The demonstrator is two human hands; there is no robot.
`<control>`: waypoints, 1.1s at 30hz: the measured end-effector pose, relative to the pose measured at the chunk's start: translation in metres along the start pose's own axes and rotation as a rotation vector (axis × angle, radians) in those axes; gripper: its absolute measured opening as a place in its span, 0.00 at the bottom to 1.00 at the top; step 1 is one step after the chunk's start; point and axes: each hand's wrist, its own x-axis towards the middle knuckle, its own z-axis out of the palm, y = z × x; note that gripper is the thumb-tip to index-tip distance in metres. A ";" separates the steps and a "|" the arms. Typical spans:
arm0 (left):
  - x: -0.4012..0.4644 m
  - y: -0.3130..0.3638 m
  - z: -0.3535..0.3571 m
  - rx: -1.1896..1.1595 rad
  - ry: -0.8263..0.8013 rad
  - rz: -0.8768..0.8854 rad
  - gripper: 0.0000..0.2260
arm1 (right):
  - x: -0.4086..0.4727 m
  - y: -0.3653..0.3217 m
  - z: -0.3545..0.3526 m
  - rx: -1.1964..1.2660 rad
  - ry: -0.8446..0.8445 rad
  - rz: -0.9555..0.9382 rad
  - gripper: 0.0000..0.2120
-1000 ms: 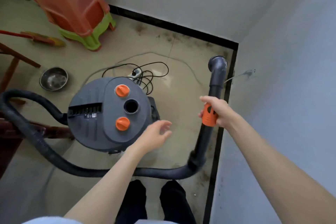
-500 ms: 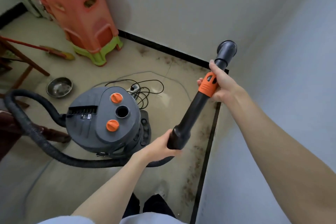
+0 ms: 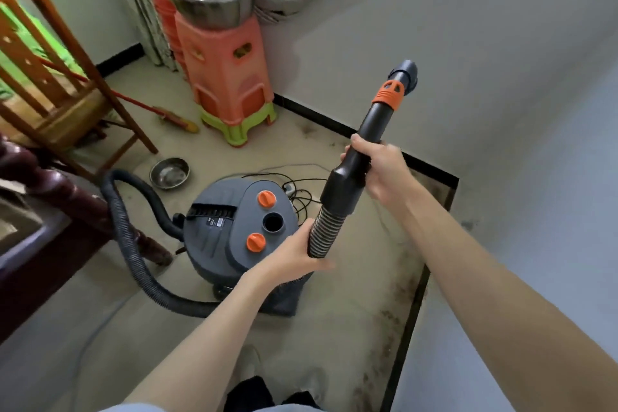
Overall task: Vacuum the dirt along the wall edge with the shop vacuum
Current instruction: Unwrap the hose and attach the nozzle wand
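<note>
Head view: the right hand [image 3: 381, 170] grips the black wand [image 3: 364, 144], fingers curled round it just above its flared cuff. The wand tilts up and to the right, its orange collar [image 3: 389, 94] and open nozzle [image 3: 406, 72] raised in front of the white wall [image 3: 468, 43], off the floor. The left hand [image 3: 297, 251] holds the ribbed hose [image 3: 326, 231] just below the cuff, thumb across it. The hose loops down behind the vacuum [image 3: 234, 231], which stands on the floor [image 3: 334, 328] near the corner, two orange knobs on its lid. Dirt [image 3: 388, 321] lies dark along the black baseboard [image 3: 409, 318] at the right wall, below the right forearm. A tangled cord [image 3: 301, 187] lies behind the vacuum. To the left stand a steel bowl [image 3: 169, 173], stacked stools [image 3: 227, 77] and a wooden chair [image 3: 50, 84].
</note>
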 end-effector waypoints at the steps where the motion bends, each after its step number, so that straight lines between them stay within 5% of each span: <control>1: -0.007 -0.005 -0.005 0.024 0.024 -0.030 0.23 | 0.004 -0.007 0.006 0.050 -0.001 0.008 0.03; 7: -0.035 -0.026 -0.044 0.212 0.110 -0.133 0.17 | 0.014 -0.008 0.034 0.186 0.020 0.083 0.06; 13: -0.057 -0.043 -0.068 0.370 0.363 -0.157 0.17 | 0.016 -0.021 0.036 0.264 0.047 0.134 0.05; 21: -0.051 0.027 -0.104 0.550 0.819 0.043 0.19 | 0.009 -0.070 0.018 0.349 0.056 0.038 0.10; 33: 0.040 0.104 -0.114 0.915 0.986 0.273 0.24 | 0.033 -0.124 -0.045 0.508 0.071 -0.048 0.08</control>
